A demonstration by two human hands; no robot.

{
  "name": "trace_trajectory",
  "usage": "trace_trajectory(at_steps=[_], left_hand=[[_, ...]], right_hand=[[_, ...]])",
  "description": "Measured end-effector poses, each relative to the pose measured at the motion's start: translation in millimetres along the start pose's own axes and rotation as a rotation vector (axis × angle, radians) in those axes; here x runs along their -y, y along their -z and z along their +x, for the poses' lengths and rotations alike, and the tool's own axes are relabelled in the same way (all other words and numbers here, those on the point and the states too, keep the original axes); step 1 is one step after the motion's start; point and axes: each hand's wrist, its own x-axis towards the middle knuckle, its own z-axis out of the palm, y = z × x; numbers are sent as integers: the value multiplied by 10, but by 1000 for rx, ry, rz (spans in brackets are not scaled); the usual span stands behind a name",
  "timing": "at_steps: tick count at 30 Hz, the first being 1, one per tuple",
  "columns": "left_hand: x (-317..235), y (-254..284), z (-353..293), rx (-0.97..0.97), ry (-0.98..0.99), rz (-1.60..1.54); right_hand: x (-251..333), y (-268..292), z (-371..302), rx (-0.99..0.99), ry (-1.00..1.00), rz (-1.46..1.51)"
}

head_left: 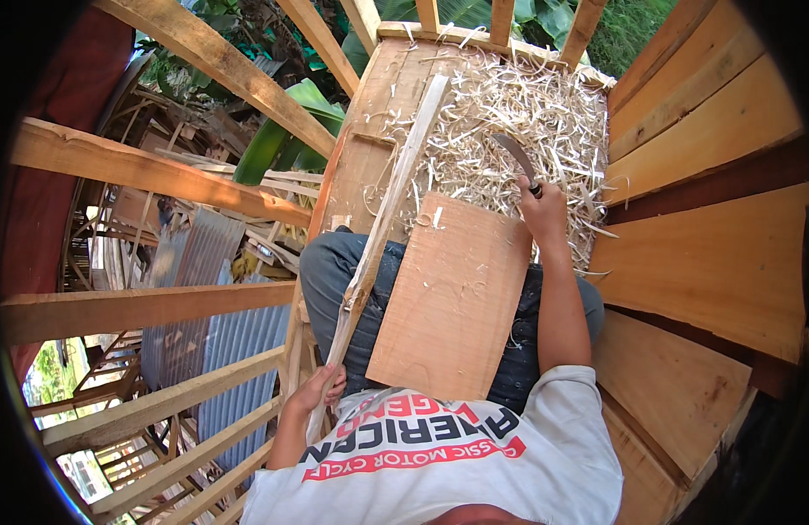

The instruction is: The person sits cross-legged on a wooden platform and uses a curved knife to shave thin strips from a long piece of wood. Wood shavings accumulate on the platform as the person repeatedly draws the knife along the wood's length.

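My left hand (320, 387) is closed round the lower end of a long pale wooden stick (389, 210), which slants up and away past my left knee. A rough, darker patch shows on the stick above that hand. Out over my right knee, my right hand (543, 208) grips the dark handle of a knife with a curved blade (515, 154). The blade points up and to the left, apart from the stick. Across my lap lies a flat wooden board (453, 297) with a few shavings on it.
Curly wood shavings (518, 109) cover much of the plank floor (369, 96) ahead of me. Wooden slats (159, 175) form an open railing on the left, with corrugated metal sheets (238, 350) below. A plank wall (702, 262) stands close on my right.
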Motion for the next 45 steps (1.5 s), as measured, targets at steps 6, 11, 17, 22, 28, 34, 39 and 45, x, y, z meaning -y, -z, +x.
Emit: trace_trajectory(at_steps=[6,11,17,22,28,34,39,45], left_hand=[[93,89,22,159,63,-117],[124,157,90,60,32,7],[161,180,109,9,-3,46],[209,284,210,53,-18,-5],[167,316,275,73,13,7],[181,289,330,107,67,-98],[200,276,347,140,80,-150],[209,234,364,178,94,-197]], right_hand=[[113,113,-30,77,-16,9],[53,81,-12,12,28,-80],[380,20,-233,77,130,-145],[898,-263,-446,209,387,-238],[1140,-587,-280,205,429,-386],[1237,-770,11,288,339,-502],[1329,-829,208,251,359,-601],[1399,-877,635,193,302,-728]])
